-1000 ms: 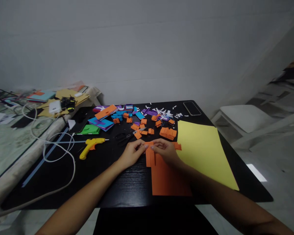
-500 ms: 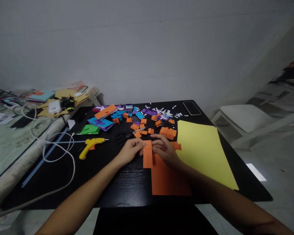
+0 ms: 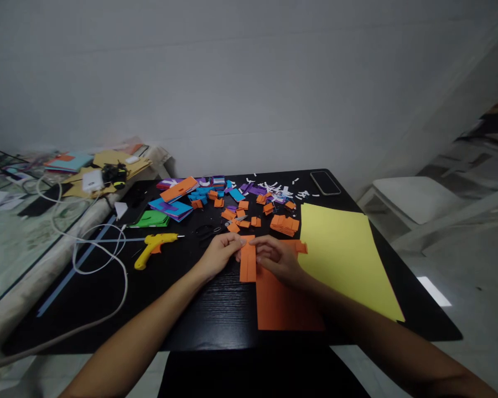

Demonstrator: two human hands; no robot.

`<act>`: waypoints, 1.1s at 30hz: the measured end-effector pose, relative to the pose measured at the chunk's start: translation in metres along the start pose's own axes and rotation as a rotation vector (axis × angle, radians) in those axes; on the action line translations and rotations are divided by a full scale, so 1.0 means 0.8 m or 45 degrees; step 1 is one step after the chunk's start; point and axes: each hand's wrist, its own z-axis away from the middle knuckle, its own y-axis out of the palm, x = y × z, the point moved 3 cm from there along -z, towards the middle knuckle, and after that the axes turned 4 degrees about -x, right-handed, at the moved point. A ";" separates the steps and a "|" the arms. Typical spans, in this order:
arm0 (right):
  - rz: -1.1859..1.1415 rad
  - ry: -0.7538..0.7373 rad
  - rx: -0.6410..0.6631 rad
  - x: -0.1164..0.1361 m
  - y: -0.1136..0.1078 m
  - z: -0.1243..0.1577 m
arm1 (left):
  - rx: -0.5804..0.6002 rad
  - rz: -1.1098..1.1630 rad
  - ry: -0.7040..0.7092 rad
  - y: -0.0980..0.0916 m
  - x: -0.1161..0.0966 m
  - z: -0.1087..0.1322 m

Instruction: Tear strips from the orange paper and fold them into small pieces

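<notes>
Two bare hands are meeting over one slim orange strip [image 3: 248, 266] near the middle of your black table [image 3: 216, 326], and its long sides are running from twelve toward six o'clock. Your left hand [image 3: 221, 255] is pinching the strip's far end, with the thumb lying on top. Your right hand [image 3: 280, 261] is curling its fingers at the strip's three o'clock edge, the index fingertip reaching over the far end; I cannot tell whether it is gripping.

Taking the strip as the centre, a large orange sheet [image 3: 288, 312] is lying at four o'clock, partly beneath your right hand and forearm. Yellow paper [image 3: 340, 249] is spreading at three o'clock. A stack of orange pieces [image 3: 284, 225] is sitting between one and two, and white scraps [image 3: 285, 193] are scattering farther off at one. A phone [image 3: 325, 183] is lying beyond them, near the table's far corner.

Black-handled scissors [image 3: 207, 234] are resting at ten, near your left hand. Green folded paper [image 3: 154, 219] is lying farther out at ten, while a yellow glue gun [image 3: 152, 247] is resting at nine, its nozzle pointing toward three.
</notes>
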 end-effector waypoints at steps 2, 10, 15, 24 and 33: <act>-0.006 0.009 0.016 0.000 0.000 0.000 | 0.001 0.001 0.003 0.000 0.000 0.000; 0.005 -0.010 0.044 0.003 0.003 0.002 | -0.015 0.013 -0.007 0.001 0.001 0.000; 0.091 -0.049 -0.080 -0.005 0.002 -0.001 | -0.002 0.005 0.012 0.001 0.004 0.001; 0.379 -0.197 -0.226 -0.006 -0.005 -0.006 | -0.015 -0.091 0.090 0.003 0.004 0.004; 0.130 -0.035 -0.279 -0.011 0.001 -0.006 | 0.017 -0.071 0.133 0.005 0.005 0.006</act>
